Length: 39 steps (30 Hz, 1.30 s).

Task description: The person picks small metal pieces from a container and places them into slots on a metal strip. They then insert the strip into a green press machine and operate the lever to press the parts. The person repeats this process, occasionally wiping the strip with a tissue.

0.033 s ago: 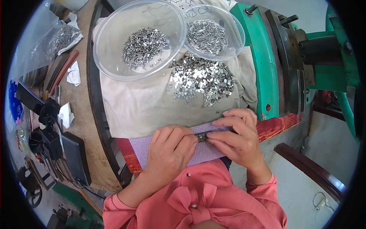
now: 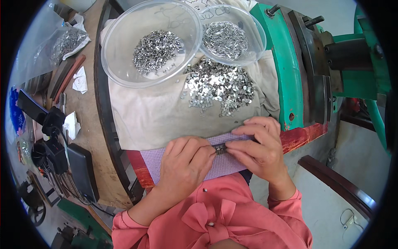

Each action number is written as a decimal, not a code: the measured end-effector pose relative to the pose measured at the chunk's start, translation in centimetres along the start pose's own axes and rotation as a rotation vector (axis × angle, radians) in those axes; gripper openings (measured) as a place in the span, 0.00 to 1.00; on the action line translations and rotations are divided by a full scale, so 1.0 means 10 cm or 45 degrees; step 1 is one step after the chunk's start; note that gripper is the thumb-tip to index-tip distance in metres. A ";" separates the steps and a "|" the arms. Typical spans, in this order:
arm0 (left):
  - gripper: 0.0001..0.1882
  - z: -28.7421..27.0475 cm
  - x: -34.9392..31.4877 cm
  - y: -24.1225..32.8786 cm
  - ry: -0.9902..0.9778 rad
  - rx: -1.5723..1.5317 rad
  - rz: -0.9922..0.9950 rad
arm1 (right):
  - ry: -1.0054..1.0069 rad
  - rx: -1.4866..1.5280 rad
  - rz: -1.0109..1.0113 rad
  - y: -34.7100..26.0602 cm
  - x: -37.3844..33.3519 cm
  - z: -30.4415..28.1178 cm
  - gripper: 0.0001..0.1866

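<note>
Between my two hands lies a small dark metal piece (image 2: 220,149) with light, slotted-looking segments; its exact kind is too small to tell. It rests over a lilac checked cloth (image 2: 226,166) at the near edge of the bench. My left hand (image 2: 186,159) is closed, its fingertips pressed on the left end of the piece. At the right end, the thumb and index finger of my right hand (image 2: 261,151) come together, with the other fingers loosely bent above. Beyond my hands, a heap of small flat shiny metal pieces (image 2: 219,87) is spread on a beige cloth (image 2: 145,114).
Behind the heap stand a large clear tub (image 2: 112,62) of short metal cylinders and a smaller clear bowl (image 2: 262,39) of thin metal pins. A green machine (image 2: 286,83) borders the right side. On the left, a wooden table (image 2: 97,166) carries a black device (image 2: 83,170) and crumpled tissues (image 2: 72,125).
The fingertips of my right hand have shifted very slightly at the end of the metal piece. My left hand and everything around look the same.
</note>
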<state>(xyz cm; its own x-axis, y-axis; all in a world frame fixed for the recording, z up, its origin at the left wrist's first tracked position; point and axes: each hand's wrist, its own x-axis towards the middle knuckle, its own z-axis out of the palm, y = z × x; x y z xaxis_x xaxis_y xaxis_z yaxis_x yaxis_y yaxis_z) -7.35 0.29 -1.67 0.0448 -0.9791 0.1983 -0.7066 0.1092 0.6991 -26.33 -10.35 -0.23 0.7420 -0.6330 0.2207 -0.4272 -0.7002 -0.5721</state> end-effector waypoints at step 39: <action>0.16 -0.02 -0.09 -0.02 0.029 -0.027 -0.077 | -0.058 0.009 -0.113 -0.04 -0.01 0.04 0.10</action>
<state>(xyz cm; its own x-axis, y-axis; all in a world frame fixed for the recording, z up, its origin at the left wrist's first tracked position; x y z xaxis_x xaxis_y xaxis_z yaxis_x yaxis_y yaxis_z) -7.11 1.24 -1.80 0.1033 -0.9799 0.1704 -0.6868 0.0537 0.7248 -26.01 -9.92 -0.33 0.7994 -0.5532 0.2346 -0.3556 -0.7503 -0.5574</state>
